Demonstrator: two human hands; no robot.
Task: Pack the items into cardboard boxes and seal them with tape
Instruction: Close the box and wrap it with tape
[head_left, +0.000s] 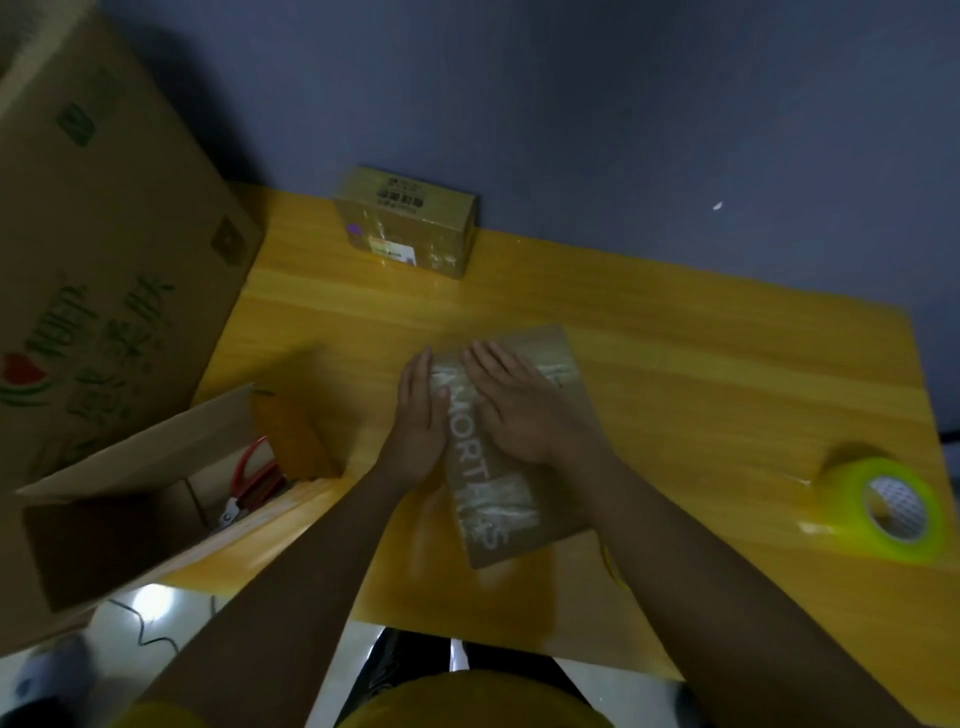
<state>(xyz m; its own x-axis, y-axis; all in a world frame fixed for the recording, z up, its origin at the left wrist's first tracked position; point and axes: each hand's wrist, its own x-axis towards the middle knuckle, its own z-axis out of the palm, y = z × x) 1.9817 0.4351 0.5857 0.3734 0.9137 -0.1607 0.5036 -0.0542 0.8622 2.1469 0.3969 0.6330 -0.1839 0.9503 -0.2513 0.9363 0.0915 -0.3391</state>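
Brown cardboard box (519, 447), flat rectangular, glossy tape over white lettering, lying mid yellow wood-grain table (701, 395). Left hand (418, 421) and right hand (511, 405) pressing flat on it, fingers straight, nothing grasped. Yellow-green tape roll (891, 512) well right.

Both hands lay flat on the taped cardboard box (511, 447) at the middle of the desk (701, 374), blocking the centre. Bare desk stretched wide to the right of that box, up to the tape roll (885, 506) near the right edge. A small sealed box (408, 223) stood at the far edge, well apart, with open surface between. On the left, a big printed carton (98, 244) walled off that side, and an open carton (145, 488) holding red scissors (252, 480) pressed against the desk's left edge.
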